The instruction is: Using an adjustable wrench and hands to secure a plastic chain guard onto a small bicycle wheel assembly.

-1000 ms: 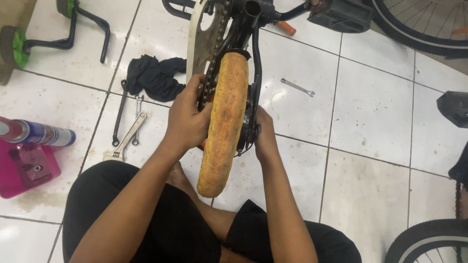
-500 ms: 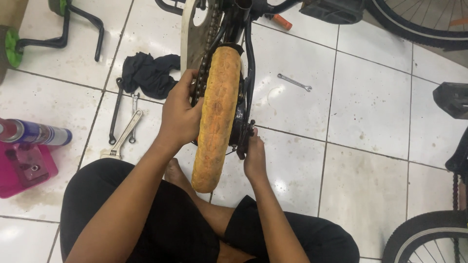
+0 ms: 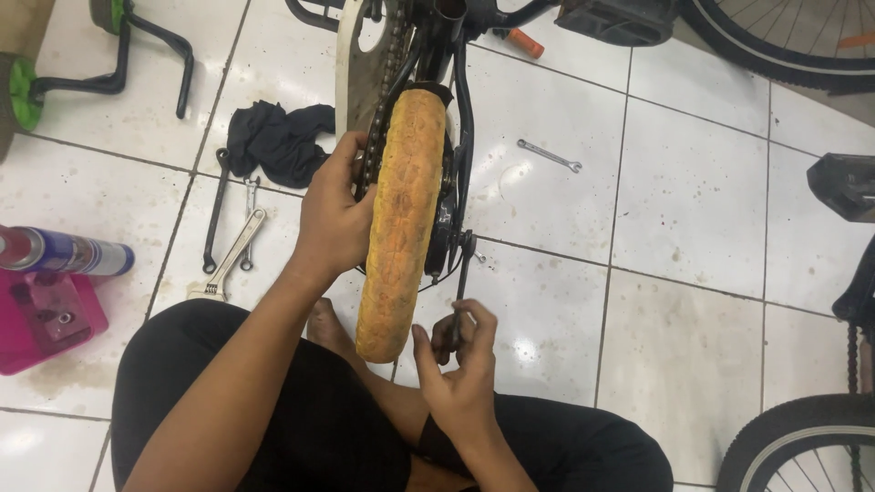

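A small bicycle wheel with a dusty orange tyre stands upright in a black frame, seen edge-on from above. My left hand grips the wheel's left side, next to the chain and the pale chain guard. My right hand is low on the right side, its fingers closed on the end of a dark wrench that reaches up to the axle. I sit on the tiled floor with my legs in black trousers under the wheel.
On the floor to the left lie several wrenches, a black rag, a spray can and a pink tray. A small spanner lies to the right. Other bicycle wheels and a pedal stand along the right edge.
My right hand has slid down from the axle area to the lower end of the wrench. My left hand stays on the wheel's left side.
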